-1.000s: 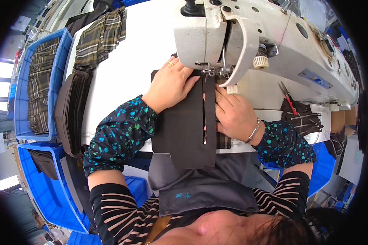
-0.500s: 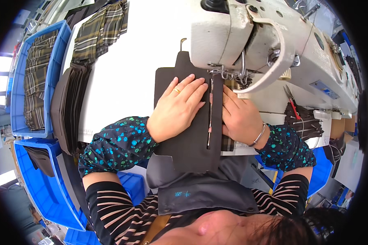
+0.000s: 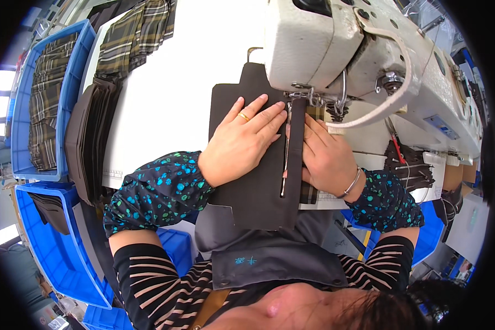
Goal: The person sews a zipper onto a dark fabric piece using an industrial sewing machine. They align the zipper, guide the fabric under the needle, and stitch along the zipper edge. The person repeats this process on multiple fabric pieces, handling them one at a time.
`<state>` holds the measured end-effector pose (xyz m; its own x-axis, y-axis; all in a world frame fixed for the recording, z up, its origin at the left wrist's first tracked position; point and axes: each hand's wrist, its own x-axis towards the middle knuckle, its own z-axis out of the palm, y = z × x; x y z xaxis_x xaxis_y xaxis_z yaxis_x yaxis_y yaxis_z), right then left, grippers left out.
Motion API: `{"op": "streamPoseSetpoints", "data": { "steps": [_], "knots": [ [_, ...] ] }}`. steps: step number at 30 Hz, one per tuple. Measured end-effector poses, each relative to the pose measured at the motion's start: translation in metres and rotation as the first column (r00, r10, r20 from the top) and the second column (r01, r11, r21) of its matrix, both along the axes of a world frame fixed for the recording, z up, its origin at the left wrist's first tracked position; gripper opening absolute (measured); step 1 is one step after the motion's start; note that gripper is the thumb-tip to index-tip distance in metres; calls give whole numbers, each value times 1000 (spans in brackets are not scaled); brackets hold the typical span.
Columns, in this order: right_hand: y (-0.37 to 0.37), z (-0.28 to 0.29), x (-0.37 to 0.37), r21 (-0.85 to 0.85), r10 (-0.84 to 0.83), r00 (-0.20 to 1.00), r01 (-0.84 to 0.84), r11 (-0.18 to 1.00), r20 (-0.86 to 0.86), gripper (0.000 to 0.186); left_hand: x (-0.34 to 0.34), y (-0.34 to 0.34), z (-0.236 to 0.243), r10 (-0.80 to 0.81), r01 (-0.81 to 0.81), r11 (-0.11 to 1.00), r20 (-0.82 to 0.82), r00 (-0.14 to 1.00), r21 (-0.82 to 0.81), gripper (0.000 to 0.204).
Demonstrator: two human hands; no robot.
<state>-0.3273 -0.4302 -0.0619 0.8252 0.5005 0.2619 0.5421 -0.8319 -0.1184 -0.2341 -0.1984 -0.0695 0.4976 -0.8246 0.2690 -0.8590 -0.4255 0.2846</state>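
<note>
A dark brown fabric panel (image 3: 253,206) lies on the white sewing table, its near end hanging over the front edge. A zipper (image 3: 285,165) is set in a long slot in it. My left hand (image 3: 239,140), with a ring, rests flat on the panel left of the zipper, fingers stretched. My right hand (image 3: 329,157) lies along the panel's right side, fingers extended and thumb partly tucked. Plaid fabric (image 3: 309,193) shows from beneath there. At the zipper's far end, the fabric sits by the presser foot (image 3: 301,97) of a white sewing machine (image 3: 302,47); the needle point is hidden.
Leftward stand stacked dark panels (image 3: 91,143), plaid pieces (image 3: 132,44), and a blue bin (image 3: 16,137) of plaid fabric. A lower blue bin (image 3: 60,258) holds dark pieces. Red-handled scissors (image 3: 396,146) lie by dark scraps (image 3: 410,170) at right.
The panel has slid slightly away from me, toward the presser foot, both hands staying on it. The view has shifted a little, so the machine appears further right.
</note>
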Motion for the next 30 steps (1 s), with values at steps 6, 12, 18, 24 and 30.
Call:
{"op": "streamPoseSetpoints", "data": {
  "steps": [6,12,18,24,30],
  "knots": [
    [-1,-1,0,-3,2,1000,-2,1000,-8,72,0,0,1,-5,5,1000,31,1000,-2,45],
    [0,0,1,21,11,1000,-11,1000,-4,69,0,-1,4,1,-5,999,76,997,53,44],
    [-7,0,2,39,55,997,-57,998,54,49,1,-2,9,2,-7,997,79,997,75,46],
    [-16,12,-1,105,-72,980,53,993,188,33,2,-3,13,-1,-4,997,69,998,81,51],
    [-15,9,13,28,-89,993,87,996,74,62,2,-3,16,-4,-3,995,75,997,95,51]
  ]
}}
